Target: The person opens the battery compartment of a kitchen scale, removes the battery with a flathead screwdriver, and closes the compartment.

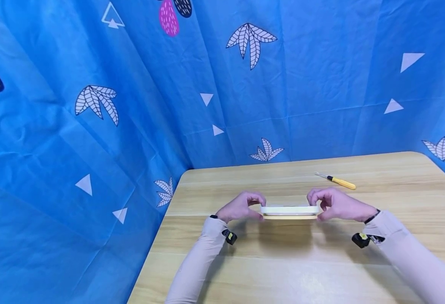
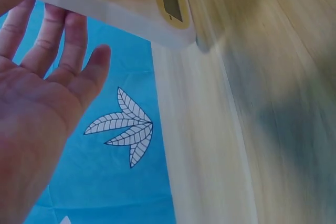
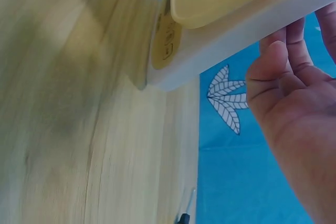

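Kitchen scale (image 1: 289,211) pinched at both ends just above the table (image 1: 378,169).
Left hand (image 1: 240,207) at nine o'clock and right hand (image 1: 336,204) at three curl fingertips round its edges; a slack grip might drop it.

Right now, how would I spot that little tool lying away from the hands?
Find the wooden table before the blue curtain. Behind the right hand, toward the far edge, lies a small screwdriver: its yellow handle and thin metal tip set it apart from the flat white scale.
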